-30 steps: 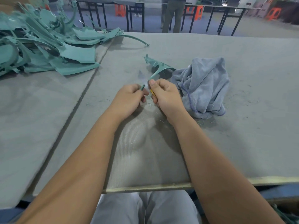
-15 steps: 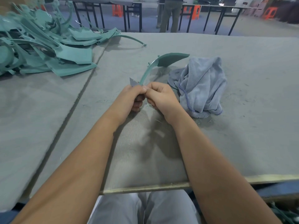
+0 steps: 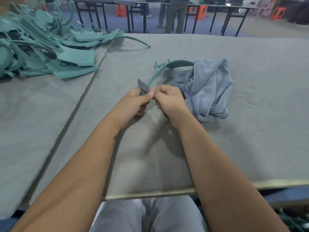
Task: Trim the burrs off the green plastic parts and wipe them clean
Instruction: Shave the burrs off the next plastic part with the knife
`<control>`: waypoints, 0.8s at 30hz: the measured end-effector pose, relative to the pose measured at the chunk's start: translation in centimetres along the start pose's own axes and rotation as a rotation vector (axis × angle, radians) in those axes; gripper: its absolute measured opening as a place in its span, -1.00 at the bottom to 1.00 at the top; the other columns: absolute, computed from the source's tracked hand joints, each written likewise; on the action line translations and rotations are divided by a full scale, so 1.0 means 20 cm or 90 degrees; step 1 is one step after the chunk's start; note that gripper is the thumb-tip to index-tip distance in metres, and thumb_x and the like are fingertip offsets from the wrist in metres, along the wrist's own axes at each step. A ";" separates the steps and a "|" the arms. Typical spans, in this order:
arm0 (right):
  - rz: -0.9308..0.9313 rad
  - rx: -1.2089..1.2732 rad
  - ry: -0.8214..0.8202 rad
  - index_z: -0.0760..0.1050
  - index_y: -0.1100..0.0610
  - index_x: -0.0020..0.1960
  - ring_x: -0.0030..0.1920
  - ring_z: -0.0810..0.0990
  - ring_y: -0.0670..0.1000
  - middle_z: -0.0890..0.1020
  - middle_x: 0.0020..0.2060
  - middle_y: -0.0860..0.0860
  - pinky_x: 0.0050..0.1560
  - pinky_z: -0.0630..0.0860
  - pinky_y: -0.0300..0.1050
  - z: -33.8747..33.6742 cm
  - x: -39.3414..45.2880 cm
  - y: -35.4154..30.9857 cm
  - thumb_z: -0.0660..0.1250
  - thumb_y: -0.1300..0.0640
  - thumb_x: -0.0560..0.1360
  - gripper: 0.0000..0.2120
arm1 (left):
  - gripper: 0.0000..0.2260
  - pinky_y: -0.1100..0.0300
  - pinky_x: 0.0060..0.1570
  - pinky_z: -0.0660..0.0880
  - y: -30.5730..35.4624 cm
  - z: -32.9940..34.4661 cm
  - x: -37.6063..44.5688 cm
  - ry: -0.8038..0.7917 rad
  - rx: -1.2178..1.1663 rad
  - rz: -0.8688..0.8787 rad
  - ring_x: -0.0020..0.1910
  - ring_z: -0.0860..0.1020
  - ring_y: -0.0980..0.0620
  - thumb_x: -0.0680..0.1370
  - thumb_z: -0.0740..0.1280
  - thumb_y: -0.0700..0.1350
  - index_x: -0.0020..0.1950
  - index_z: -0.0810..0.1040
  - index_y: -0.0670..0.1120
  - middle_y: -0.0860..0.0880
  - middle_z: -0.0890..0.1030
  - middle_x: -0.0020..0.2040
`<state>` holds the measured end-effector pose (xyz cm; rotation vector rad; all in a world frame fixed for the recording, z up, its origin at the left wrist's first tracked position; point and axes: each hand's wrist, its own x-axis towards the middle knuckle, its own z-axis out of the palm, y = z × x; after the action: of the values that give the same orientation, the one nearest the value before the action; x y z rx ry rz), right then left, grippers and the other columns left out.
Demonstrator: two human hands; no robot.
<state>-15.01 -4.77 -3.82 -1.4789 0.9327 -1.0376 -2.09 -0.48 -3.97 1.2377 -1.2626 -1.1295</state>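
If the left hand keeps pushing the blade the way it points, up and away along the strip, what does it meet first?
Judging loosely, the left hand with the blade would meet bare table felt first; the pile of green parts lies further left. Depth is unclear.

Curved green plastic part (image 3: 156, 76) upright beside crumpled grey cloth (image 3: 206, 87); green heap (image 3: 45, 47) far left.

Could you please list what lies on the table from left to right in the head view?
Pile of green plastic parts → left hand holding a grey blade → right hand pinching the curved green part → crumpled grey cloth.
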 end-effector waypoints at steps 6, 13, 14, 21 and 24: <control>-0.010 -0.005 0.026 0.39 0.15 -0.36 -0.54 0.20 -0.15 0.32 -0.55 -0.04 -0.50 0.19 -0.32 0.01 0.00 0.00 0.32 0.18 0.57 -0.66 | -0.91 0.32 -0.51 0.14 -0.01 -0.01 0.01 0.014 0.013 0.020 -0.48 0.21 0.17 0.62 0.28 -0.08 -0.07 0.53 0.03 0.12 0.28 -0.42; -0.010 -0.015 0.067 0.39 0.13 -0.37 -0.54 0.22 -0.15 0.34 -0.56 -0.07 -0.49 0.21 -0.31 0.01 0.01 0.01 0.33 0.14 0.56 -0.66 | -0.83 0.27 -0.52 0.15 -0.01 -0.01 0.01 0.044 0.050 0.028 -0.51 0.19 0.15 0.55 0.35 0.06 -0.15 0.54 -0.02 0.15 0.27 -0.47; -0.006 -0.013 0.076 0.38 0.11 -0.38 -0.54 0.22 -0.15 0.33 -0.57 -0.07 -0.48 0.21 -0.29 0.01 0.01 0.01 0.33 0.13 0.56 -0.65 | -0.77 0.25 -0.51 0.14 -0.01 0.00 0.02 0.060 0.062 0.023 -0.52 0.18 0.14 0.55 0.36 0.07 -0.17 0.47 -0.06 0.13 0.26 -0.48; 0.028 0.036 0.169 0.31 0.09 -0.38 -0.54 0.19 -0.11 0.30 -0.51 -0.03 -0.52 0.17 -0.25 0.00 0.04 0.01 0.29 0.08 0.59 -0.62 | -0.58 0.28 -0.51 0.12 0.03 -0.02 -0.01 0.089 0.060 -0.014 -0.54 0.18 0.10 0.63 0.24 0.07 -0.40 0.28 -0.01 0.05 0.26 -0.50; 0.052 0.056 0.211 0.31 0.11 -0.36 -0.46 0.19 -0.05 0.29 -0.44 0.02 -0.41 0.17 -0.14 -0.01 0.06 0.02 0.26 0.06 0.60 -0.62 | -0.62 0.27 -0.52 0.24 0.05 -0.05 -0.03 0.093 0.068 0.002 -0.55 0.27 0.06 0.63 0.25 0.02 -0.35 0.42 -0.10 0.00 0.34 -0.52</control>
<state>-14.83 -6.05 -4.01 -1.2063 1.1538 -1.2707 -1.19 0.22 -2.94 1.3715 -1.2263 -0.9617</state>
